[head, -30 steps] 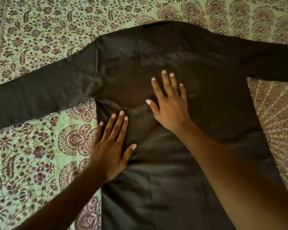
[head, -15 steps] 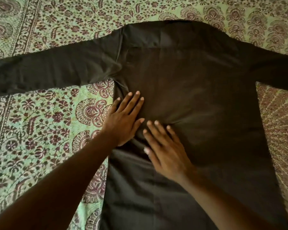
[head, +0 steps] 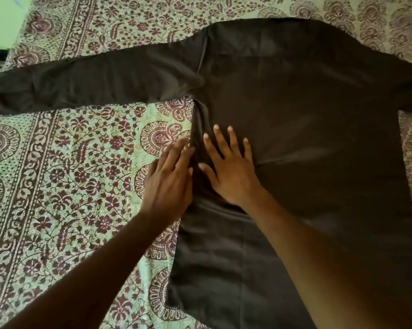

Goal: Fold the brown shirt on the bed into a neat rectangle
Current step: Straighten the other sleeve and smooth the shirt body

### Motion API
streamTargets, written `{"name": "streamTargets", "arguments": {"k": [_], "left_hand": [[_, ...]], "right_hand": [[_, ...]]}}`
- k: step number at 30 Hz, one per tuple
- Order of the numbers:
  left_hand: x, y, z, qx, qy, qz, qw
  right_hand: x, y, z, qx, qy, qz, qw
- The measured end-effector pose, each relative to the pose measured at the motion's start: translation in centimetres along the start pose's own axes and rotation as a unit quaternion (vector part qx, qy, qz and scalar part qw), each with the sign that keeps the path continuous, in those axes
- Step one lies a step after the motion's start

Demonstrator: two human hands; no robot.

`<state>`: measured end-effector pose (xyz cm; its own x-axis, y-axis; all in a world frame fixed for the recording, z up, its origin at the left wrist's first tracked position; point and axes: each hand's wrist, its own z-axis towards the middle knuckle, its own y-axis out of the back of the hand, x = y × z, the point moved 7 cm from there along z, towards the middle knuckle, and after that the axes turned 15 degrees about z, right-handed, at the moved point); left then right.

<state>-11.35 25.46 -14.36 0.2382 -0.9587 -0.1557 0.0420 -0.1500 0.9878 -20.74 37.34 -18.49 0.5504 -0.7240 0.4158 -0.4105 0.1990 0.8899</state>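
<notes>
Shirt (head: pixel 307 119), dark brown, smooth woven fabric, lies spread flat on the bed, back side up, collar end toward 12 o'clock and hem running off frame at 6 o'clock. One long sleeve (head: pixel 93 79) stretches straight out toward 9 o'clock; the other runs off frame at 3 o'clock. Bedcover (head: pixel 57 186), pale green cotton printed with maroon flowers and paisley medallions, shows under and around the garment.

Right hand (head: pixel 231 172) lies palm down on the shirt body just below the 9 o'clock armpit, fingers straight and spread, pressing the cloth flat. A cluster of creases gathers at the side seam between the two hands.

Left hand (head: pixel 169 184) lies palm down just at 9 o'clock of the right hand, fingers straight and close together, slightly blurred. It rests mostly on the bedcover, fingertips touching the shirt's side edge. Neither hand grips anything.
</notes>
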Motion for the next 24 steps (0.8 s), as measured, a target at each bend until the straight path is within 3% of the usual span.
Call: {"name": "streamTargets", "arguments": {"k": [5,9,11,15,17,22,24], "left_hand": [[-0.4,-2.4,2.6,0.041,-0.107,0.063,0.991],[-1.6,-3.7,-1.8,0.048,-0.181,0.107,0.976],[-1.7,-3.3,-4.0,0.045,-0.180,0.077,0.980],[-1.4,-1.4,-8.1,0.033,-0.059,-0.065,0.996],[-1.6,-0.2,-10.1,0.024,0.020,-0.152,0.988],[-2.1,0.3,-14.3,0.133,0.191,-0.249,0.940],[-1.9,-0.3,-15.8,0.168,0.215,-0.262,0.926]], "right_hand": [[1.5,-1.0,-8.3,0.003,0.082,-0.030,0.996],[-4.0,1.7,-10.3,-0.114,-0.109,-0.024,0.987],[-5.1,1.1,-11.2,-0.107,-0.174,-0.027,0.978],[-1.9,-1.9,-14.3,-0.057,-0.113,-0.042,0.991],[-0.3,-3.1,-16.8,-0.034,-0.080,-0.047,0.995],[-0.6,-3.6,-22.0,-0.063,-0.195,-0.022,0.978],[1.0,-4.8,-23.6,-0.038,-0.154,-0.024,0.987]]}}
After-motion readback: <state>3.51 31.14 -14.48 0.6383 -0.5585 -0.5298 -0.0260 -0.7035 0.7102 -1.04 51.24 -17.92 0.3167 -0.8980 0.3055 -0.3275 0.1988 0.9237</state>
